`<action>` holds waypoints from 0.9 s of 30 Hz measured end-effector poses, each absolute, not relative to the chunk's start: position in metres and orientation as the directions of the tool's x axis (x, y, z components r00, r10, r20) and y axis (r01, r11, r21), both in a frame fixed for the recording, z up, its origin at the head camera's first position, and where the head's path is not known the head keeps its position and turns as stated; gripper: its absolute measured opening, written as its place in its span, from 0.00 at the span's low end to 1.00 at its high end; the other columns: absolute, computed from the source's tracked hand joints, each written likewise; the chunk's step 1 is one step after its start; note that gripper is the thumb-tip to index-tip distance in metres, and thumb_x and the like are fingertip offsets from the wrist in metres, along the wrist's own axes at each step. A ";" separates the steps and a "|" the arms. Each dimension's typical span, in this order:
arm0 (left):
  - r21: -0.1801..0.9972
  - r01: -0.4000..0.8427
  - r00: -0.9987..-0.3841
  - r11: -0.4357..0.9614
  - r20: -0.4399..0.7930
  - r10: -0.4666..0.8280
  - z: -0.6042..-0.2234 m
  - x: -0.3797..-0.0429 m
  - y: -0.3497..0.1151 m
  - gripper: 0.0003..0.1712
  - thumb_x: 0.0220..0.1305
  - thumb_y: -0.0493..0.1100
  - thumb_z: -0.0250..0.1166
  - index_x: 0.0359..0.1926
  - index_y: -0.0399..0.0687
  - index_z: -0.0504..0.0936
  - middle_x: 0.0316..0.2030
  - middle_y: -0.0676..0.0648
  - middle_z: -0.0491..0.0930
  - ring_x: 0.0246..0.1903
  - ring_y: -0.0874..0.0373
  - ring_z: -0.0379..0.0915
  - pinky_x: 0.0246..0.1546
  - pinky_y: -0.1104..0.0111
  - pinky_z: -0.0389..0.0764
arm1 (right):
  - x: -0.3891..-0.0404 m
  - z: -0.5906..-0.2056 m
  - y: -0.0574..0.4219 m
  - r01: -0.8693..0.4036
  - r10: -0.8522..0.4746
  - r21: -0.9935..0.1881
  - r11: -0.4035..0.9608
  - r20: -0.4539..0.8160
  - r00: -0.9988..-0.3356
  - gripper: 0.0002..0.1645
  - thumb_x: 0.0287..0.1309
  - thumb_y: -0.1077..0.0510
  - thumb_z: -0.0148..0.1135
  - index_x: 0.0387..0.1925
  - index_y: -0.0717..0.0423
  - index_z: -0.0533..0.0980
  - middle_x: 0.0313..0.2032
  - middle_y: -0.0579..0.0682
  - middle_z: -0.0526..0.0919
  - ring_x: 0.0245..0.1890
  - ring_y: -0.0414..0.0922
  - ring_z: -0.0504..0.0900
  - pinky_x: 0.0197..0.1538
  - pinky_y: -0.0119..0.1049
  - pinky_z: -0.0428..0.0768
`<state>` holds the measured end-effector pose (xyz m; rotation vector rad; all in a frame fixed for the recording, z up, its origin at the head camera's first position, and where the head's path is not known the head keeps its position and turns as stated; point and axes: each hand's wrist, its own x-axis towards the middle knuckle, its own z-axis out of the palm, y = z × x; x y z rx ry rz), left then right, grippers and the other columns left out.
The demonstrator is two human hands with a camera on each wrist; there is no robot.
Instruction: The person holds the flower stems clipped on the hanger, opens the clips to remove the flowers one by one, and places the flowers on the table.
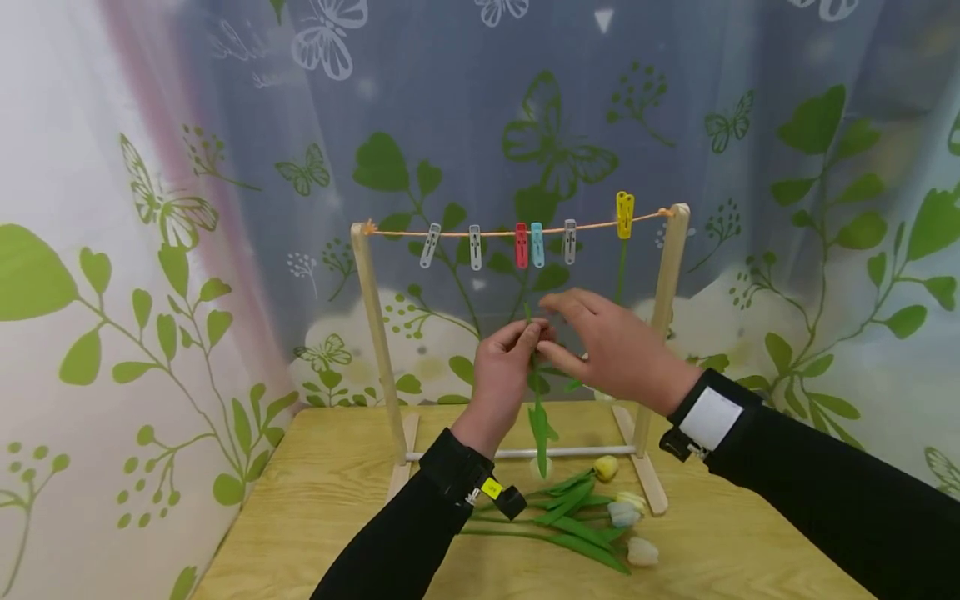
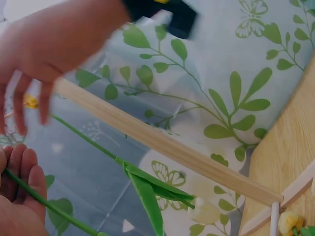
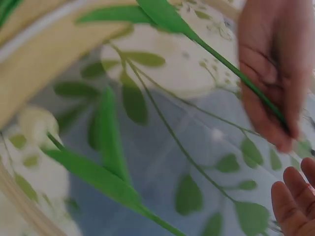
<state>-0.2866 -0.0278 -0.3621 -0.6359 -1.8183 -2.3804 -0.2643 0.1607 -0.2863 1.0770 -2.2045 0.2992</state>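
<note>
My left hand (image 1: pixel 502 367) pinches the stem of an artificial tulip (image 1: pixel 539 429), which hangs head down with its leaves below the hand. Beside that stem's upper end is my right hand (image 1: pixel 622 346), fingers apart and holding nothing; the right wrist view shows its open fingers (image 3: pixel 290 201). Above both hands runs an orange cord (image 1: pixel 495 234) with a red clothespin (image 1: pixel 521 246), a light blue clothespin (image 1: pixel 537 244) and grey clothespins (image 1: pixel 475 247). At the cord's right end a yellow clothespin (image 1: pixel 625 215) grips another tulip's stem (image 1: pixel 622 271), its leaves (image 3: pixel 96 174) hanging down.
A wooden frame (image 1: pixel 378 333) carries the cord, with a white bar (image 1: pixel 517 453) low across it. Several tulips (image 1: pixel 573 504) lie on the wooden table (image 1: pixel 300 483) in front. Behind stands a curtain (image 1: pixel 450 100) printed with leaves and butterflies.
</note>
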 end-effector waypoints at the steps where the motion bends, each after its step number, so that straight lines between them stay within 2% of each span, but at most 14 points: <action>1: 0.908 0.300 -0.914 -0.294 0.362 0.184 -0.363 -0.285 -0.028 0.20 0.86 0.49 0.60 0.68 0.44 0.83 0.61 0.41 0.85 0.63 0.55 0.82 0.75 0.57 0.84 | -0.263 -0.295 0.162 -0.768 -0.603 0.039 0.640 0.645 -0.470 0.33 0.71 0.51 0.76 0.69 0.62 0.75 0.59 0.60 0.84 0.51 0.53 0.89 0.45 0.45 0.93; 5: 0.911 0.278 -0.923 -0.306 0.341 0.180 -0.369 -0.282 -0.029 0.21 0.86 0.48 0.60 0.69 0.42 0.82 0.62 0.39 0.85 0.61 0.55 0.84 0.76 0.53 0.83 | -0.261 -0.325 0.162 -0.748 -0.530 -0.127 0.651 0.629 -0.569 0.28 0.74 0.53 0.74 0.65 0.60 0.73 0.59 0.58 0.81 0.49 0.50 0.87 0.40 0.41 0.91; 8: 0.902 0.281 -0.927 -0.326 0.344 0.153 -0.370 -0.281 -0.031 0.22 0.85 0.48 0.61 0.69 0.40 0.81 0.59 0.42 0.85 0.59 0.56 0.84 0.77 0.51 0.82 | -0.262 -0.339 0.158 -0.719 -0.469 -0.265 0.642 0.606 -0.642 0.25 0.76 0.53 0.72 0.62 0.60 0.71 0.56 0.58 0.80 0.48 0.50 0.85 0.40 0.41 0.89; 14: 0.873 0.316 -0.918 -0.372 0.381 0.114 -0.372 -0.275 -0.033 0.22 0.87 0.48 0.59 0.70 0.40 0.79 0.58 0.49 0.84 0.61 0.59 0.82 0.77 0.57 0.82 | -0.260 -0.371 0.151 -0.634 -0.436 -0.464 0.619 0.467 -0.769 0.18 0.77 0.50 0.70 0.58 0.54 0.76 0.48 0.50 0.86 0.46 0.43 0.85 0.48 0.44 0.90; 17: 0.848 0.312 -0.910 -0.428 0.396 0.123 -0.373 -0.270 -0.032 0.22 0.87 0.47 0.58 0.70 0.37 0.77 0.57 0.50 0.84 0.62 0.58 0.82 0.79 0.56 0.80 | -0.257 -0.389 0.148 -0.629 -0.459 -0.472 0.618 0.433 -0.776 0.15 0.77 0.50 0.71 0.55 0.52 0.78 0.46 0.45 0.87 0.45 0.41 0.85 0.49 0.42 0.90; 22: 0.822 0.292 -0.908 -0.489 0.399 0.130 -0.375 -0.266 -0.032 0.23 0.87 0.46 0.59 0.70 0.34 0.76 0.55 0.51 0.84 0.60 0.58 0.83 0.82 0.53 0.77 | -0.255 -0.405 0.146 -0.651 -0.471 -0.434 0.623 0.456 -0.755 0.06 0.77 0.53 0.70 0.48 0.48 0.82 0.41 0.40 0.87 0.43 0.38 0.86 0.48 0.39 0.91; 27: 0.821 0.292 -0.908 -0.490 0.399 0.127 -0.377 -0.268 -0.038 0.20 0.89 0.44 0.56 0.70 0.35 0.76 0.56 0.52 0.84 0.61 0.59 0.82 0.83 0.54 0.76 | -0.257 -0.406 0.147 -0.669 -0.472 -0.386 0.635 0.491 -0.732 0.04 0.75 0.56 0.72 0.46 0.47 0.83 0.40 0.40 0.87 0.42 0.40 0.87 0.47 0.39 0.91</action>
